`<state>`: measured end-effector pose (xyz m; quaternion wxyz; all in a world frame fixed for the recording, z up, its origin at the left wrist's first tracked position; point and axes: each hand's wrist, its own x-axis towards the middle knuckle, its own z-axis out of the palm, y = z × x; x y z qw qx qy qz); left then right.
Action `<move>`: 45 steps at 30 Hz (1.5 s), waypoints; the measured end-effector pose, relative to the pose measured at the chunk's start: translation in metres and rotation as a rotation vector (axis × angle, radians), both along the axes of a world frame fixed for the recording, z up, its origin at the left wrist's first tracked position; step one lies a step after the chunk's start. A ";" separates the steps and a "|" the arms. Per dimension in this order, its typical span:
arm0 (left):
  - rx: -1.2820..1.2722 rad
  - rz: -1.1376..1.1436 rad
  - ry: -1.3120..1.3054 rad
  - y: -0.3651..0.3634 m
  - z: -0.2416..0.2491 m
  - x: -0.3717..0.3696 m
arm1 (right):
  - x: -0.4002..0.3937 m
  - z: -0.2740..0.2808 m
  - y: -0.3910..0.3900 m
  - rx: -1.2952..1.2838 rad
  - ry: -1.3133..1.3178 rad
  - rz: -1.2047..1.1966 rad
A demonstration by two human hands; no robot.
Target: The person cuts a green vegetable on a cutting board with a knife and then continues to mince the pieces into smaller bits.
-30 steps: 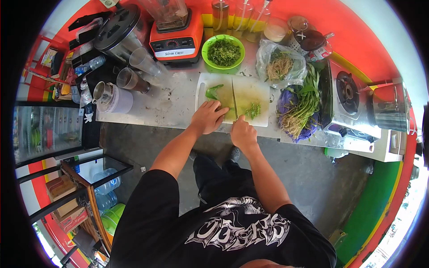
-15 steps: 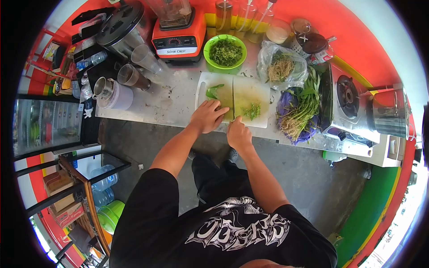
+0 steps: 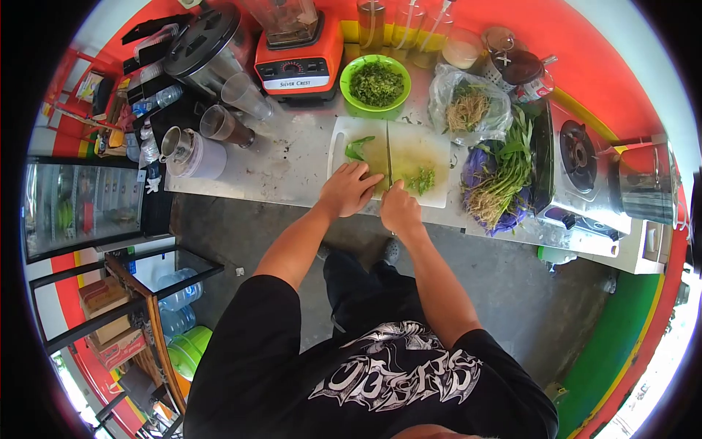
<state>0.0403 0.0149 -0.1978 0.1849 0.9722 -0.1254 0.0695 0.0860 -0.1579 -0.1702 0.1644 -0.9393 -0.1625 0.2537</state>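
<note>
My right hand (image 3: 401,208) is closed around the handle of a knife (image 3: 389,150). Its dark, narrow blade points away from me across a white cutting board (image 3: 442,162). On the left half of the board my left hand (image 3: 349,190) is closed, fingertips close to the blade; whatever lies under the fingers is hidden. Just beyond its knuckles sits a green leaf (image 3: 356,148). Chopped greens (image 3: 421,180) form a small pile right of the knife. Behind the board stands a lime-green bowl (image 3: 403,96) filled with chopped greens.
Right of the board lie a bunch of rooted greens (image 3: 504,175) and a plastic bag (image 3: 468,110) with roots, beside a gas stove (image 3: 578,157). A red blender (image 3: 298,69) stands behind. Cups (image 3: 225,126) and a lidded pot (image 3: 208,44) are at left.
The whole view has shifted slightly to the right. Both hands and the knife keep nearly the same place on the board.
</note>
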 end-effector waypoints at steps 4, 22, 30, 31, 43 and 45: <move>0.011 0.003 -0.082 -0.001 0.003 0.001 | -0.004 0.006 -0.003 -0.011 0.016 -0.019; 0.024 0.002 -0.041 -0.004 0.001 0.001 | -0.004 -0.002 0.008 -0.035 -0.020 -0.012; 0.005 -0.028 -0.086 -0.002 0.001 0.002 | -0.020 -0.006 0.013 -0.027 0.005 -0.060; 0.008 -0.037 -0.098 -0.001 0.001 0.002 | -0.016 -0.006 0.014 -0.029 0.001 -0.069; -0.445 0.253 -0.029 -0.004 -0.004 -0.005 | -0.009 -0.004 -0.008 0.050 -0.059 -0.248; -0.443 0.333 -0.066 0.006 0.001 0.000 | -0.006 0.000 -0.009 0.104 -0.085 -0.259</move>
